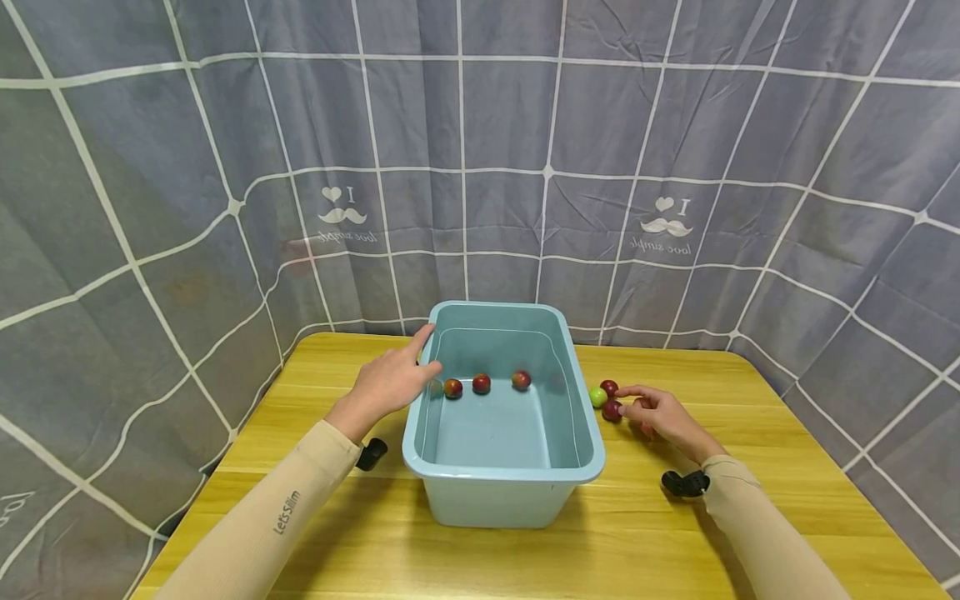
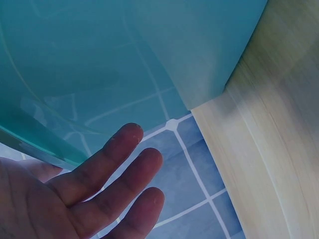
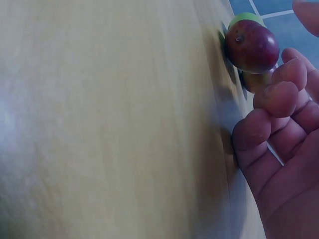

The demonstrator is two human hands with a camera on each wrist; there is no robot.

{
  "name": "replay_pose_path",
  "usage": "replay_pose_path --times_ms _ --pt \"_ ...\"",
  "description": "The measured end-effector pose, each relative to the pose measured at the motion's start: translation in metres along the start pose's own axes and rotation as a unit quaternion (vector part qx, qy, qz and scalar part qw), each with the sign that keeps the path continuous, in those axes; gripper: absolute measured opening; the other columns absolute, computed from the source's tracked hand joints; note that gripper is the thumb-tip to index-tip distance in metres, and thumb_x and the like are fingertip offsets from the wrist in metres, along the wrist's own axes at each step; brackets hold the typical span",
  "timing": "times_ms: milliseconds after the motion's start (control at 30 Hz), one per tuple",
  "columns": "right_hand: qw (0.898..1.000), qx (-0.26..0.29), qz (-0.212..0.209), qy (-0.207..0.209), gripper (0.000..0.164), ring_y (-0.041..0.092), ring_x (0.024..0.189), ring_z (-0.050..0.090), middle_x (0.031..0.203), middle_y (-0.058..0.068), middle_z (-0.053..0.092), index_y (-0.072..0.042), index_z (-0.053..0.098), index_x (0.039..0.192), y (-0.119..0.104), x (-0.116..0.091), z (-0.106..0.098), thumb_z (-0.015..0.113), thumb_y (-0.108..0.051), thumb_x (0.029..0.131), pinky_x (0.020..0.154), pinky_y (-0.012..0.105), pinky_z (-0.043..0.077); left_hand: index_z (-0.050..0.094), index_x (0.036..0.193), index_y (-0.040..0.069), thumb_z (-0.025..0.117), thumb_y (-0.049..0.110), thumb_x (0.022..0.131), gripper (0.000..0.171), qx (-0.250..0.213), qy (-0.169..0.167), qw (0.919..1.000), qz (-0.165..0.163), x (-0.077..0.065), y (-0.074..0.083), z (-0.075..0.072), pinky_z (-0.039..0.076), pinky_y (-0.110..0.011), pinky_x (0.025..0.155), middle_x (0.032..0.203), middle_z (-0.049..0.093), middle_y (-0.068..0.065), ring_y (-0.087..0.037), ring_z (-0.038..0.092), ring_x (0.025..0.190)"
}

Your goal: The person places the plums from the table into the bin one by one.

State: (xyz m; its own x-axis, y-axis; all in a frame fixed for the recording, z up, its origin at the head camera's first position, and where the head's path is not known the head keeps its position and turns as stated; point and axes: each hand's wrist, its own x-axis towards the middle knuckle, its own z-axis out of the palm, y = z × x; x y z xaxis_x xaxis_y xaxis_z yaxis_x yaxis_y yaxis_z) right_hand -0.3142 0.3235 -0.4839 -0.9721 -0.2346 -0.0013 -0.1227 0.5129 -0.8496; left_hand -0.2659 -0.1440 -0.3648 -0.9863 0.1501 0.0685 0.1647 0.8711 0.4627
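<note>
- Grey, creased curtain [image 1: 495, 117] hanging behind and along both sides, crossed by white grid lines [image 1: 510, 58].
- Mirrored white lettering with hearts and moustaches [image 1: 666, 227] printed on it.
- Yellowish wood-grain bench [image 1: 637, 542], its far corners rounded.
- Soft shadows [image 1: 495, 546] on the wood.

At about 2 o'clock, a dark red fruit [image 3: 251, 46] partly covers a green fruit [image 3: 245, 18] at its 12 and another reddish fruit [image 3: 255, 82] at its 6. The right hand [image 3: 295, 169] reaches in from 4 o'clock, fingers bent near them. The wooden desk [image 3: 109, 119] stretches toward 9; gridded blue-grey cloth [image 3: 284, 32] shows at 2.
</note>
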Motion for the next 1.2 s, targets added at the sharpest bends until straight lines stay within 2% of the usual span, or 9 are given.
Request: replay_pose_path --times_ms 400,767,1200 --pt "1.0 -0.001 0.004 -0.005 0.049 0.015 0.056 0.046 0.071 0.003 0.048 -0.01 0.06 0.136 0.006 0.0049 0.0013 0.071 -0.032 0.093 0.053 0.025 0.038 0.013 0.164 0.03 0.042 0.049 0.097 0.075 0.002 0.0 1.0 0.0 -0.0001 0.0001 0.0004 0.033 -0.033 0.047 0.064 0.051 -0.006 -0.022 0.047 0.053" --pt "1.0 -0.022 -0.008 -0.002 0.049 0.014 0.056 0.046 0.069 0.004 0.05 -0.005 0.061 0.133 0.0069 0.008 0.0027 0.072 -0.029 0.093 0.052 0.025 0.037 0.013 0.163 0.031 0.042 0.049 0.096 0.075 0.0 0.003 1.0 0.0 -0.0001 0.0001 0.0004 0.034 -0.033 0.047 0.066 0.052 -0.006 -0.023 0.048 0.054" --pt "0.999 -0.051 0.002 0.003 0.045 0.015 0.059 0.049 0.074 0.004 0.054 -0.005 0.063 0.129 0.003 0.0093 0.0069 0.073 -0.029 0.092 0.054 0.024 0.041 0.013 0.163 0.032 0.043 0.049 0.096 0.076 -0.006 -0.001 1.0 -0.002 -0.0005 -0.0003 0.0001 0.034 -0.033 0.047 0.067 0.053 -0.007 -0.023 0.049 0.055"
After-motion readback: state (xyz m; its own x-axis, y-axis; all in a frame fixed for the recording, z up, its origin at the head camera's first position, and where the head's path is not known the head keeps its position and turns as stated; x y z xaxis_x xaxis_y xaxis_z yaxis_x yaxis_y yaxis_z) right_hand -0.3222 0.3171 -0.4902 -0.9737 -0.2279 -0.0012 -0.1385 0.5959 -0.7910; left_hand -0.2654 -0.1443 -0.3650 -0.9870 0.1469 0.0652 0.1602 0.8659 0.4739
